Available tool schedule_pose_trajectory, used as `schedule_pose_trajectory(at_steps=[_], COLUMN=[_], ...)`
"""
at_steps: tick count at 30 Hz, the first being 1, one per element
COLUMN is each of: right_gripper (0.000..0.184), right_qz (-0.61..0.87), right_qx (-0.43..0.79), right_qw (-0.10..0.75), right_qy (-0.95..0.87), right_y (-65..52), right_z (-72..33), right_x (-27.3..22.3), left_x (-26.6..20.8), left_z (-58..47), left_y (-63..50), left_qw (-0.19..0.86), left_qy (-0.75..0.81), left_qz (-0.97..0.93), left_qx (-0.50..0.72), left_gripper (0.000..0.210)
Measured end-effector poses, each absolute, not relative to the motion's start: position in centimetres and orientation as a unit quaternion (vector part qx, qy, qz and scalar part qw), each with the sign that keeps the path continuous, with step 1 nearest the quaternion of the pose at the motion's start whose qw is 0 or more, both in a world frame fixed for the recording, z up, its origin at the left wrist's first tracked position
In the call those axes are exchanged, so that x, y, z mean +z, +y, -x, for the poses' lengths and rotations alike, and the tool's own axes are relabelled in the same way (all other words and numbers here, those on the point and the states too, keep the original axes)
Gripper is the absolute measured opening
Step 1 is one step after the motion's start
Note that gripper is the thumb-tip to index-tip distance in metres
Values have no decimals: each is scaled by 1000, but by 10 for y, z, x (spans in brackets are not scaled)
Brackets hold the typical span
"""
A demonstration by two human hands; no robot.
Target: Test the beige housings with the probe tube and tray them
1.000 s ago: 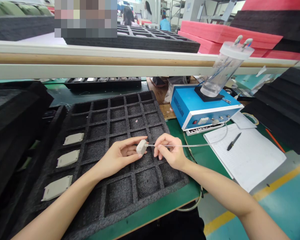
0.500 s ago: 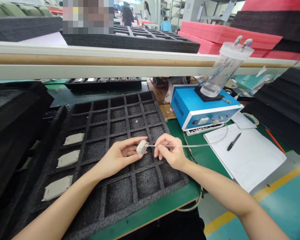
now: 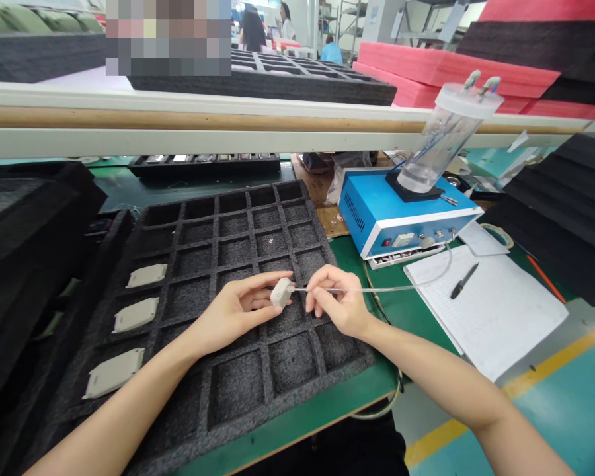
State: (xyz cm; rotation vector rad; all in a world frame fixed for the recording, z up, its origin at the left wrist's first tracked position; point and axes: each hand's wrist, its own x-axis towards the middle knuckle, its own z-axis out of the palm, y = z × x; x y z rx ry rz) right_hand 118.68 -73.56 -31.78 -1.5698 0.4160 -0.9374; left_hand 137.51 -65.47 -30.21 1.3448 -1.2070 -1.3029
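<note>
Between the thumb and fingers of my left hand [image 3: 242, 303] is a small off-white plastic housing [image 3: 280, 293], held above a black foam tray [image 3: 238, 263] with square compartments. A clear thin tube [image 3: 387, 289] meets the housing's right side. My right hand [image 3: 338, 297] pinches that tube a short way from the housing. The tube curves back to the front of a blue box-shaped device [image 3: 401, 221]. Several beige flat housings, one of them the nearest housing [image 3: 114, 373], lie in the tray's left column.
On the blue device stands a tilted-looking clear cylinder [image 3: 439, 142]. Papers [image 3: 500, 311] with a black pen [image 3: 464, 281] lie to the right. A shelf rail [image 3: 277, 140] crosses behind the tray. Black foam stacks [image 3: 24, 277] stand at left; pink foam [image 3: 451, 73] sits on the shelf.
My hands, the housing and the tube stay in place. Beyond the shelf, the blurred patch and people in the background have shifted slightly.
</note>
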Motion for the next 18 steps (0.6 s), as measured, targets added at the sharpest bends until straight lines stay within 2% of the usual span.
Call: schedule_pose_trajectory(at_steps=[18], right_gripper=[3], right_qz=[674], right_qx=[-398], right_qw=[594], right_qy=[185], right_y=[-735], right_z=[-1187], right_x=[-317], left_x=[-304], left_z=[-1375], left_y=[-654], left_qw=[445], left_qy=[-486], left_qz=[-534], left_qx=[-529], left_gripper=[52])
